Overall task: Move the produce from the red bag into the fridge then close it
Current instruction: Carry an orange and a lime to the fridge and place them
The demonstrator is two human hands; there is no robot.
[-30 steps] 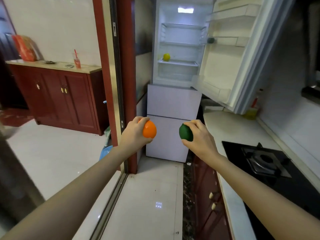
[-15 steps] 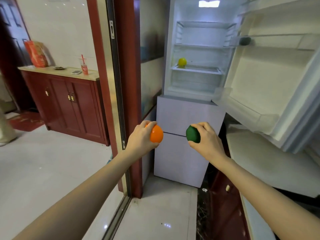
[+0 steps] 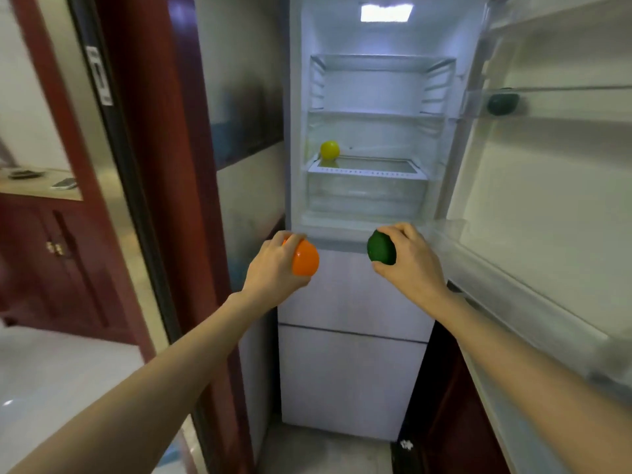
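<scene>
The left hand [image 3: 273, 265] grips an orange [image 3: 305, 257]; the right hand [image 3: 408, 256] grips a green fruit [image 3: 380, 248]. The open fridge [image 3: 367, 186] lies straight ahead and above both hands, about equally near.

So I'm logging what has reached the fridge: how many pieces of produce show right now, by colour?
Orange: 1, the orange fruit held in the left hand
Green: 1, the green fruit held in the right hand
Yellow: 1, the yellow fruit on a fridge shelf
Dark green: 1, the dark item in the door rack, kind unclear
Total: 4
</scene>
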